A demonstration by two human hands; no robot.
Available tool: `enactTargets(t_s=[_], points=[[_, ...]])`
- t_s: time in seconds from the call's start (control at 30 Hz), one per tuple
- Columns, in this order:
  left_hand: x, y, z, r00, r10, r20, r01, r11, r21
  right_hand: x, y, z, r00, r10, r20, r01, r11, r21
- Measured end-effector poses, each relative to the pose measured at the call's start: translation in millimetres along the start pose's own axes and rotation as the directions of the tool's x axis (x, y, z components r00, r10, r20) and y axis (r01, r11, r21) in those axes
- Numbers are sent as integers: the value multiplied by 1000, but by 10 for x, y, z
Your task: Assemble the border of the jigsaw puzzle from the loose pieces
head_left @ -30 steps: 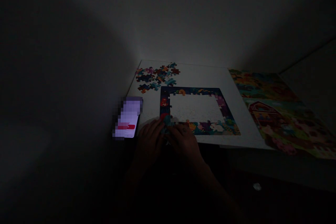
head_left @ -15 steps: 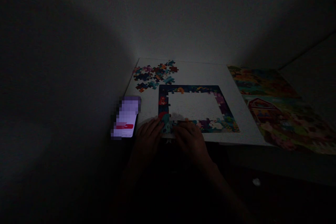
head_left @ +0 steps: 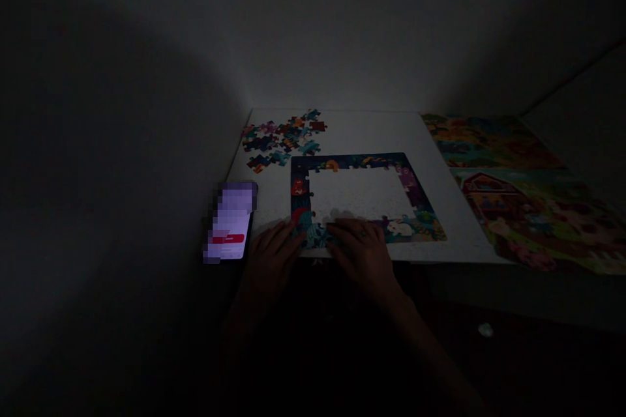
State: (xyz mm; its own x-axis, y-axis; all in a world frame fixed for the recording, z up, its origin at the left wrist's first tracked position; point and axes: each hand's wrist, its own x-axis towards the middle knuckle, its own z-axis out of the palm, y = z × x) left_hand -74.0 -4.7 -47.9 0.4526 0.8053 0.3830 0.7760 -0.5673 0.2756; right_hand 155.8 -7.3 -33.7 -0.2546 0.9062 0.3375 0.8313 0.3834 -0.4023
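Observation:
A jigsaw puzzle frame [head_left: 297, 172], made of joined border pieces with sea creatures, lies on the white board with its middle unfilled. My left hand [head_left: 275, 249] rests at its lower left corner, fingers stretched out flat and touching the pieces there. Over the bottom border lies my right hand [head_left: 362, 249], its fingers laid out across the pieces and hiding part of that edge. Between the two hands a bit of teal and dark border shows. In this dim light I see no loose piece in either hand.
Loose puzzle pieces [head_left: 278, 138] are heaped at the board's far left. A lit phone [head_left: 232, 221] lies by the left edge. Two colourful pictures, a farm scene [head_left: 518, 215] and another [head_left: 489, 140], lie on the right. A wall [head_left: 332, 45] rises behind the white board [head_left: 362, 133].
My right hand has shifted slightly right along the bottom border, and its fingers lie flatter over the pieces. The left hand stays at the corner. The view has moved a little.

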Motion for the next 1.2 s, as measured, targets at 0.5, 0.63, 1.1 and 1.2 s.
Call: enactTargets(t_s=[0.5,0.63,1.1,1.2], points=[[47,7,-84,998,48,50,-51,996,70,1,0,-15,1000,22,12,-22,1000,14],[54,14,-90,997,66,48,-70,993,92,-2,4,-13,1000,24,10,-25,999,26],[50,29,-84,997,68,49,-73,991,113,-63,117,-133,997,47,-69,-32,979,200],[65,61,-67,999,36,8,-37,994,107,-164,368,-278,975,128,-184,-99,982,160]])
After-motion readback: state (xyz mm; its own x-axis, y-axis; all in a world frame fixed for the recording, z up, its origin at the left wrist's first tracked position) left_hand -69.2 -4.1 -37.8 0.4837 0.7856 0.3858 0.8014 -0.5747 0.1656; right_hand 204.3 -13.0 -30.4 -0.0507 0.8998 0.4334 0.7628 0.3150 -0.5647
